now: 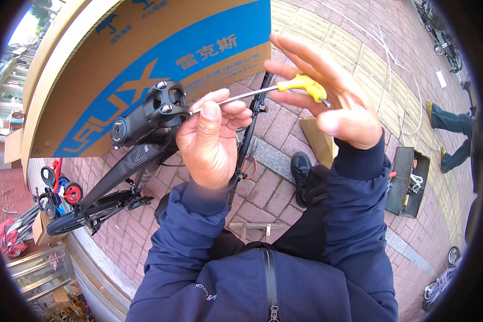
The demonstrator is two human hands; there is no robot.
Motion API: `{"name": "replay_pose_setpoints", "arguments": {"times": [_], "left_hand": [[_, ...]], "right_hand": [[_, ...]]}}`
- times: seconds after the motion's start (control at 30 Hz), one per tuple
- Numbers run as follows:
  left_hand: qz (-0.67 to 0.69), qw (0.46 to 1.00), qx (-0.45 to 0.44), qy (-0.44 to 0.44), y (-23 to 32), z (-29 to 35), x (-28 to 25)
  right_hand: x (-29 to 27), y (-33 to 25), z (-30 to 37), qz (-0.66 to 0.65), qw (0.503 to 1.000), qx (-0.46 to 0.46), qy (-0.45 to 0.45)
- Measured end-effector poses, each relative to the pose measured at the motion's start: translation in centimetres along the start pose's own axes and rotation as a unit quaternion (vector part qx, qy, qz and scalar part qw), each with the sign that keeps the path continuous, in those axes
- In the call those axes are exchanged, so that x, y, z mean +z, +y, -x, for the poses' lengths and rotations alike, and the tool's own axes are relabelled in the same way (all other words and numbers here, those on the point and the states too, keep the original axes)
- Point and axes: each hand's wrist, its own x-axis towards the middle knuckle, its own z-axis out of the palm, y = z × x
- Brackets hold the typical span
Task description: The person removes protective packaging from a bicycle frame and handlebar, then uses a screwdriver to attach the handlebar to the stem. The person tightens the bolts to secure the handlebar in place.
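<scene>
A long-shafted hex key [303, 85] with a yellow handle slants up to the right in front of me. My left hand [212, 142] pinches its thin shaft between thumb and fingers, close to the tip. That tip is at the side of a black bicycle stem [139, 121]; whether it sits in a bolt I cannot tell. Around the handle, my right hand [349, 102] is spread, with thumb and fingers apart. Silver bolts [167, 108] show on the stem's clamp. The dark bicycle frame [126, 169] runs down to the left below it.
A large cardboard box [220, 72] with a blue band stands behind the stem. On the brick paving to the right lies an open toolbox [401, 180]. Another person's legs [451, 121] are at the far right. A red-wheeled small bike [72, 193] stands at the left.
</scene>
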Motion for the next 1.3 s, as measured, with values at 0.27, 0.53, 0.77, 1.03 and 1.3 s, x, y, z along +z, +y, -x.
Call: {"name": "replay_pose_setpoints", "arguments": {"times": [0.27,0.53,0.77,1.03,1.3], "left_hand": [[0.006,1.000,0.011,0.000,-0.2,-0.1,0.0],[-0.008,1.000,-0.004,0.009,0.0,-0.1,0.1],[0.017,1.000,-0.003,-0.005,0.0,-0.1,0.1],[-0.017,1.000,0.005,0.009,0.0,-0.2,0.2],[-0.012,1.000,0.013,0.000,-0.2,-0.3,0.1]], "right_hand": [[0.2,-1.4,0.0,0.337,0.939,0.025,0.062],[0.7,-2.4,-0.1,0.119,0.966,0.189,0.132],[1.2,-0.6,-0.8,0.157,0.975,-0.103,0.120],[1.2,-1.7,0.0,0.166,0.934,0.237,0.209],[0.2,-1.2,0.4,-0.095,0.974,0.166,0.125]]}}
